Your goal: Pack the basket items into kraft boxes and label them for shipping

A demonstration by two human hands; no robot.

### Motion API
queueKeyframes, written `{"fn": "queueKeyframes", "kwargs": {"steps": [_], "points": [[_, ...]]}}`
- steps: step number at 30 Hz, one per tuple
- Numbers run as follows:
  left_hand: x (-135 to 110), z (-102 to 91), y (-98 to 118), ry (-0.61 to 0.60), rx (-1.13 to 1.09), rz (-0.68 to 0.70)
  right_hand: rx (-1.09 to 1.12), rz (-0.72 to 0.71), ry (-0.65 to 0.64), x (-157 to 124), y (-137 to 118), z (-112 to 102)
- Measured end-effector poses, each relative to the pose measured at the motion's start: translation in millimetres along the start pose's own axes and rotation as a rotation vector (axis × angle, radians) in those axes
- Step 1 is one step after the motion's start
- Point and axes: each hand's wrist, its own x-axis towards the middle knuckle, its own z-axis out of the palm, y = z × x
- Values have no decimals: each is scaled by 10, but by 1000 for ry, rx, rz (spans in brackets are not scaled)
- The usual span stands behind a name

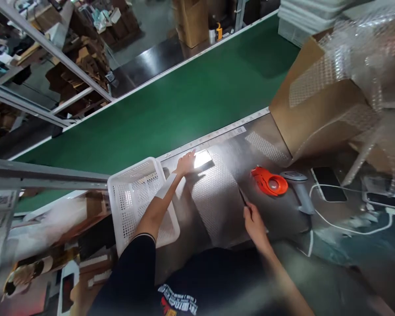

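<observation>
My left hand (185, 163) reaches forward and grips the left end of a small flat box (202, 159), whose top shines white under the light. The box lies at the far end of a sheet of bubble wrap (213, 199) spread over the metal table. A pale strip (166, 186) rests against my left forearm. Closer to my body, my right hand (255, 222) is closed around a thin dark tool (242, 197) that points forward along the wrap's right edge. The tool's exact kind does not show.
A white plastic basket (116, 206) stands left. Beyond the table runs a green conveyor belt (171, 103). To the right are an orange tape dispenser (270, 182), a barcode scanner (299, 191), a phone (329, 184), a white cable (352, 231) and a carton (296, 118) with bubble wrap.
</observation>
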Motion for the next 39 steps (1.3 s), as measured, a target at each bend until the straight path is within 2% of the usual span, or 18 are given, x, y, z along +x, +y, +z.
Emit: {"fn": "queueKeyframes", "kwargs": {"steps": [3,6,8,10,15,24,31,39], "points": [[156,-150,79,12,-2,157,-178,-68,-123,423,-461,311],[394,-296,218,-36,58,320,-371,-71,-241,827,-922,601],[573,-353,324,-87,117,388,-496,-64,-315,1041,-1124,747],[746,-373,418,-154,183,429,-602,-68,-382,1203,-1224,854],[1047,-365,566,-358,309,441,-669,-97,-488,1429,-1215,1009],[1239,-446,746,-584,368,329,-738,-114,-548,1524,-1130,1133],[1253,-417,806,-602,446,263,-743,-115,-571,1510,-1149,1116],[1219,-408,822,-580,453,219,-714,-96,-563,1317,-1037,1041]]}}
